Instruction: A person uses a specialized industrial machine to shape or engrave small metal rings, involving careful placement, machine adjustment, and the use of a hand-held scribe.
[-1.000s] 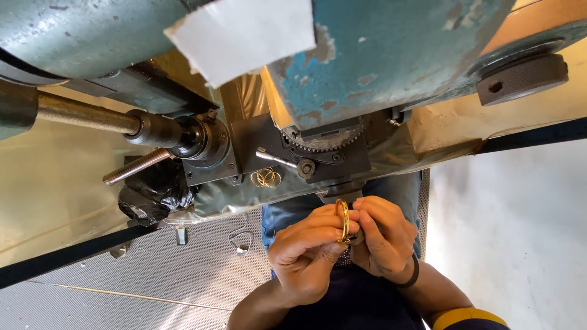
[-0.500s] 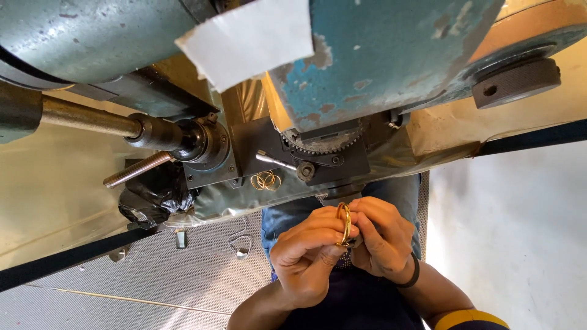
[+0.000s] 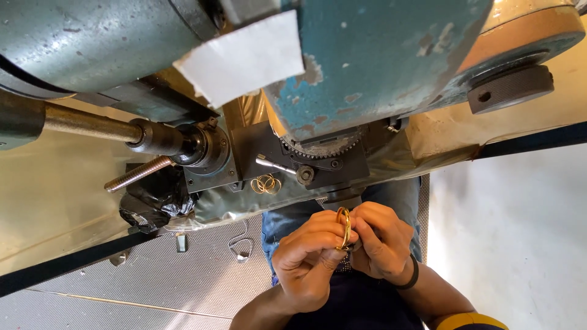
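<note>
Gold metal shows between the two hands: a thin ring (image 3: 345, 227) stands upright, pinched from both sides. The left hand (image 3: 309, 256) has its fingers curled around the ring's near edge, and the right hand (image 3: 380, 244), with a dark band at the wrist, presses fingertips to the other edge. Both hands are closed on the ring and touch each other just above the person's lap, over blue trousers (image 3: 287, 220).

Just above the hands sits a large machine (image 3: 379, 67) with chipped blue-green paint, a toothed wheel (image 3: 324, 150) at its underside and a small lever (image 3: 275, 165) beside it. A few more gold rings (image 3: 266, 183) lie loose on the machine's dark ledge, up and to the left of the hands; no box or tray holds them. Farther left, a steel shaft (image 3: 92, 125) and a threaded rod (image 3: 137, 174) stick out. A white paper scrap (image 3: 241, 58) is stuck on the machine. Left of the hands, a small wire clip (image 3: 243, 250) lies on the grey floor (image 3: 122, 287).
</note>
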